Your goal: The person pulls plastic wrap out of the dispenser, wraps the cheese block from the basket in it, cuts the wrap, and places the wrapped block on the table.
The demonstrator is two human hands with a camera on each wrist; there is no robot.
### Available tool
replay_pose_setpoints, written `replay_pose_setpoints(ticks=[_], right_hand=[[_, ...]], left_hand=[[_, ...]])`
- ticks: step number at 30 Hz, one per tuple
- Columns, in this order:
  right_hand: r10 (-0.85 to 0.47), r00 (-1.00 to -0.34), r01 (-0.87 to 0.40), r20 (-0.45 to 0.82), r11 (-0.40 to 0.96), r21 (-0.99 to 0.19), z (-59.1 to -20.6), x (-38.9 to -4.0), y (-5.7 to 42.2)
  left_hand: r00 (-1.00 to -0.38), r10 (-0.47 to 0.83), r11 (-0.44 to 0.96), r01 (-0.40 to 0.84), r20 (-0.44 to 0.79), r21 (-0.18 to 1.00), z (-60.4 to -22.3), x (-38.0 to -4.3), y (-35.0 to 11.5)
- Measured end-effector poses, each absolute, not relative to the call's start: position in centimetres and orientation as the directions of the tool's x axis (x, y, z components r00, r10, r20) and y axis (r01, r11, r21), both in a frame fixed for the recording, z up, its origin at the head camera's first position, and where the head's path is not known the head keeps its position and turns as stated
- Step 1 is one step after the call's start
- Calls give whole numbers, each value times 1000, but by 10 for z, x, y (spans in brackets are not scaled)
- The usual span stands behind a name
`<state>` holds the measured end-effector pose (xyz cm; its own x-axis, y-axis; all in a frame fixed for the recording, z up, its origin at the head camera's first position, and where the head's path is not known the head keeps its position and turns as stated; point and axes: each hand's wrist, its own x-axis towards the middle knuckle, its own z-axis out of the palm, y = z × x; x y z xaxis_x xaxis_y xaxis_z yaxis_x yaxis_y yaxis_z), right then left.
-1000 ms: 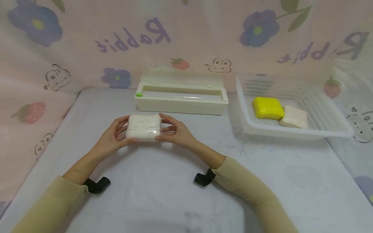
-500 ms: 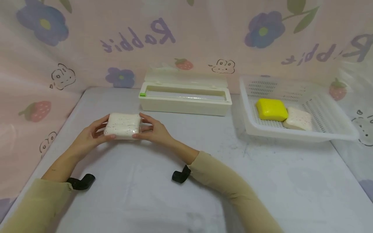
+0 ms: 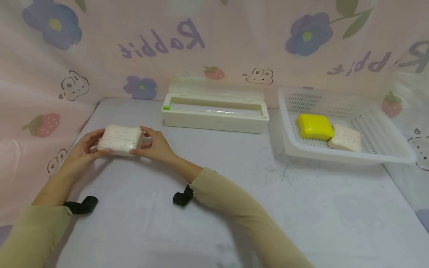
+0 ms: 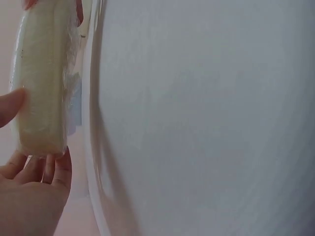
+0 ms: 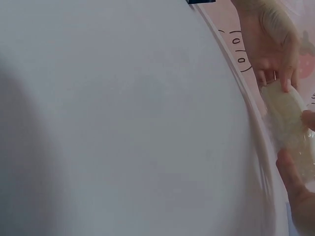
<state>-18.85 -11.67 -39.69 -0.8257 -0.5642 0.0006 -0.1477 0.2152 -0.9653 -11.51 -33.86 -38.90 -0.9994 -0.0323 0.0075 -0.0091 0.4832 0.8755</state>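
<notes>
Both hands hold a white, pillow-shaped speckled block (image 3: 120,139) above the left part of the table. Clear plastic film covers it, loose and wrinkled along the underside in the left wrist view, where the wrapped block (image 4: 42,78) appears edge-on. My left hand (image 3: 82,152) grips its left end, thumb on the near side and fingers behind. The right hand (image 3: 155,146) pinches the other end between thumb and fingers. In the right wrist view, both hands meet the pale block (image 5: 286,110) at its opposite ends.
Behind the hands stands a white cling film dispenser (image 3: 214,122), lid up, with a roll inside and a green tab at its left. At right, a white perforated basket (image 3: 335,158) contains a yellow block (image 3: 315,127) and another speckled block (image 3: 346,138). A printed curtain (image 3: 228,37) encloses the table.
Both hands have carried the wrapped block leftward and slightly away, and it now tilts a little. The head view has shifted slightly. The dispenser and the basket's contents stay put.
</notes>
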Motion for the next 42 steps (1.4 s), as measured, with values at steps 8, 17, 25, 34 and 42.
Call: replay_pose_setpoints(ticks=[8,17,25,34,42], right_hand=[[-484,-875,-90,-25,212,-973,-396,-187,-145],[-512,-859,-129,-11,235,-963,-403,-188,-164],[-604,-796,-253,18,306,-918,-404,-187,-163],[-630,-775,-263,-46,388,-884,-403,-190,-147],[-603,-795,-186,-64,343,-921,-405,-187,-116]], left_hand=[[-992,-118,494,-102,-50,864,-388,-118,-354],[-985,-136,537,-167,-110,827,-385,-123,-363],[-973,-173,584,-225,-151,780,-385,-126,-365],[-955,-240,594,-288,-176,751,-376,-126,-351],[-870,-464,606,-174,167,777,-372,-130,-308]])
